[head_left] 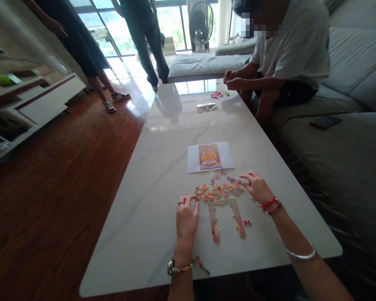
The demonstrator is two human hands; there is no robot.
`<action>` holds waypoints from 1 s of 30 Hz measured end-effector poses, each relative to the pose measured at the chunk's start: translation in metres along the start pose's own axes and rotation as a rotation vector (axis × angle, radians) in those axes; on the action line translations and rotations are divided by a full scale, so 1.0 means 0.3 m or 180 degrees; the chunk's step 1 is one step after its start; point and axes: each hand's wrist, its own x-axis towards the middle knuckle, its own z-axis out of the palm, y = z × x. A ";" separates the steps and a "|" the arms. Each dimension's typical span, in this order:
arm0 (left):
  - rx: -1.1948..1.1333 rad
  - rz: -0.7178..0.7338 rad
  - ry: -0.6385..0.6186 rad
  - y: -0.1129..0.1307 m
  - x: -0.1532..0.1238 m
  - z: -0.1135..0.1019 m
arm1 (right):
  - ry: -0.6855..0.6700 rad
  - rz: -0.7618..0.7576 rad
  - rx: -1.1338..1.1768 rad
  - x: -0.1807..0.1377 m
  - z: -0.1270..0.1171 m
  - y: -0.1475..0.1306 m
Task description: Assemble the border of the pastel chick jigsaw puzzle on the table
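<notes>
A heap of loose jigsaw pieces (218, 191) in orange, pink and purple lies on the white table. Below it, a partly joined jigsaw puzzle (212, 215) forms a frame with a top and two sides, open at the near end. My left hand (186, 217) is at the heap's left edge, thumb and forefinger closed around a small piece that is mostly hidden. At the right edge, my right hand (257, 187) has its thumb and forefinger apart beside some purple pieces (231, 179). A printed picture sheet (192, 159) of a yellow figure lies beyond the heap.
A single pink piece (247, 223) lies right of the frame. Farther off are a silvery packet (207, 107) and a pink pile (216, 95), near a seated person's hands (233, 80). Two people stand beyond the table (128, 234). A phone (326, 121) rests on the sofa.
</notes>
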 end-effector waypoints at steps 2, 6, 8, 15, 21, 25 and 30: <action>-0.0050 -0.0022 0.0022 -0.010 0.006 -0.005 | -0.0116 -0.0098 -0.0013 0.060 0.008 -0.048; -0.0148 -0.0074 -0.0004 -0.020 0.013 -0.010 | -0.0307 -0.0178 0.0019 0.123 0.032 -0.102; -0.0179 -0.0082 -0.0033 -0.019 0.012 -0.015 | -0.0393 -0.0193 0.0031 0.130 0.034 -0.105; -0.0311 0.0005 -0.0194 -0.024 -0.012 -0.043 | -0.0350 0.0349 0.1491 0.040 -0.015 -0.082; -0.1151 -0.0023 -0.0764 0.015 -0.071 -0.050 | -0.0604 0.0938 0.2947 -0.130 0.024 -0.209; -0.2119 -0.0108 -0.1564 0.060 -0.112 -0.036 | -0.0854 0.0863 0.3248 -0.187 0.096 -0.304; -0.1957 -0.0187 -0.1268 0.058 -0.110 -0.021 | -0.0749 0.0824 0.3414 -0.187 0.152 -0.326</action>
